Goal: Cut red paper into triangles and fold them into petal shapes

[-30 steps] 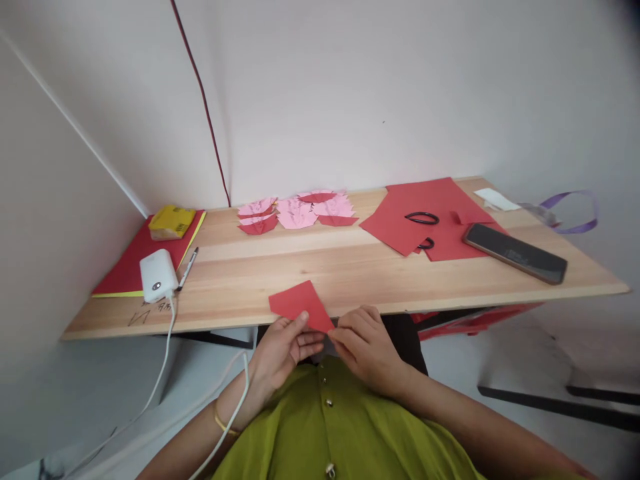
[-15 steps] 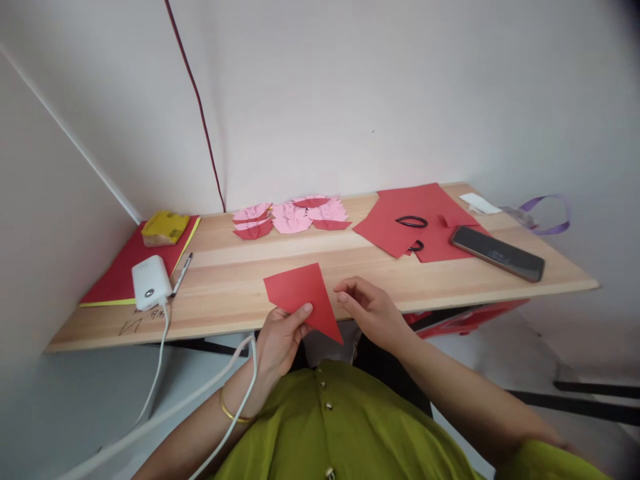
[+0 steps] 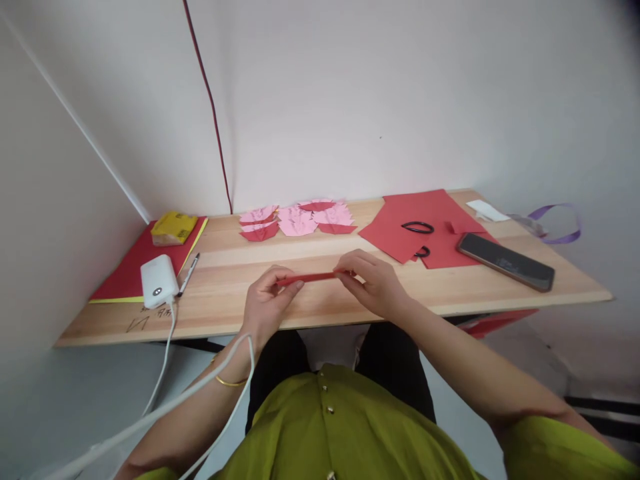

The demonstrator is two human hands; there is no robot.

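Note:
A piece of red paper (image 3: 315, 277) is held between my two hands above the front part of the table, seen almost edge-on as a thin strip. My left hand (image 3: 270, 293) pinches its left end, thumb on the near side. At the right end, the fingers and thumb of my right hand (image 3: 373, 281) close on the paper. Behind it lie cut pink and red paper pieces (image 3: 297, 221) with jagged edges. Whether the held paper is folded or only tilted I cannot tell.
On the right, red sheets (image 3: 445, 207) lie under black-handled scissors (image 3: 418, 227) and a phone (image 3: 505, 261). At left are a white power bank (image 3: 159, 280) with a cable, a pen (image 3: 189, 275) and a yellow packet (image 3: 174, 229) on red paper. The wooden table (image 3: 220, 313) ends close before me.
The red paper has risen and turned from showing its flat face to nearly edge-on. My right hand, apart from it before, now grips its right end.

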